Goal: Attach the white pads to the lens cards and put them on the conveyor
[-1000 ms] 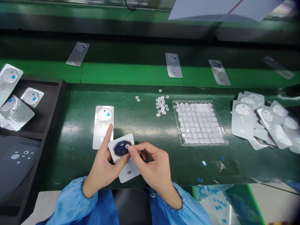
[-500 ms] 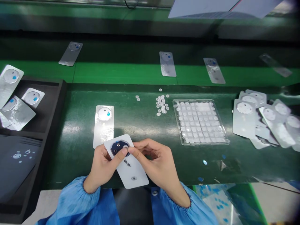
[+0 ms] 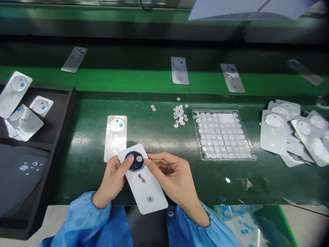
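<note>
Between both hands, over the bench's near edge, is a white phone back cover [image 3: 147, 187] with a dark octagonal camera area and black lettering. My left hand [image 3: 113, 180] grips its upper left side, the thumb pressing on the dark area. The fingers of my right hand [image 3: 172, 176] pinch its upper right edge, the thumb beside the octagon; their tips behind it are hidden. A pale round disc [image 3: 139, 159] sits in the dark area between the two thumbs. Just behind my left hand lies a silvery phone back cover [image 3: 116, 135] with a blue tab.
A clear tray [image 3: 223, 135] of small white pieces stands right of centre, with loose white discs [image 3: 180, 113] beside it. Covers pile up at the right [image 3: 273, 132]. A black divided box [image 3: 58, 137] holds more at the left. Several covers [image 3: 180, 71] lie on the green strip behind.
My left thumb has moved up and left on the dark area, uncovering the pale disc. My right thumb has shifted to the cover's edge. The cover's lower end has moved slightly right and nearer.
</note>
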Demonstrator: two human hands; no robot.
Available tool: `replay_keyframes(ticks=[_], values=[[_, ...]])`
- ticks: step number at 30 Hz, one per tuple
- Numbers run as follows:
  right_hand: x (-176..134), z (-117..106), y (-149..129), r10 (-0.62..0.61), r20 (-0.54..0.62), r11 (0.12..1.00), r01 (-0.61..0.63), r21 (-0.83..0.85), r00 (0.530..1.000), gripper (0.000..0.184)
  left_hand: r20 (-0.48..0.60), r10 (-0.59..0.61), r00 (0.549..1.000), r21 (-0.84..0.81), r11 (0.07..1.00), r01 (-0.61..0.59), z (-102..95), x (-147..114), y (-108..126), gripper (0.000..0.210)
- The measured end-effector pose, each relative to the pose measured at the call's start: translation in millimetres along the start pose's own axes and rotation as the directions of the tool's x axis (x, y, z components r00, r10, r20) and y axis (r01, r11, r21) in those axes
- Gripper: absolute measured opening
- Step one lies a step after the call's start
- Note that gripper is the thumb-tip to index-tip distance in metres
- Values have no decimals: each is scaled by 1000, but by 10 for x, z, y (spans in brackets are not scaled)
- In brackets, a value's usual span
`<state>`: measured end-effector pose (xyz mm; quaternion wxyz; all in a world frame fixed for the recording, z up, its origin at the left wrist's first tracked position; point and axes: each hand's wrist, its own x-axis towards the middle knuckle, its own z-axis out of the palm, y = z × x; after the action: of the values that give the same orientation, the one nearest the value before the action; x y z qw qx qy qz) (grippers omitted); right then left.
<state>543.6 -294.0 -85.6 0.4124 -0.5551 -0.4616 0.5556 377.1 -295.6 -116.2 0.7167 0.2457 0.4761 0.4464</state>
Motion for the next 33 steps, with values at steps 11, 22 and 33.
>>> replay_keyframes(ticks=[11,22,33], values=[[-152,-64,286,115,267,988,-83,-128,957,39,-143,145,979,24,989,-143,9,20,18,42],[1091,440,-515,-92,411,963,185,-194,907,56,-209,431,878,45,901,-432,-227,733,1001,49],[2712,981,-866,-341,168,843,380,-382,925,34,-258,731,632,509,659,-554,-760,1592,2689,44]])
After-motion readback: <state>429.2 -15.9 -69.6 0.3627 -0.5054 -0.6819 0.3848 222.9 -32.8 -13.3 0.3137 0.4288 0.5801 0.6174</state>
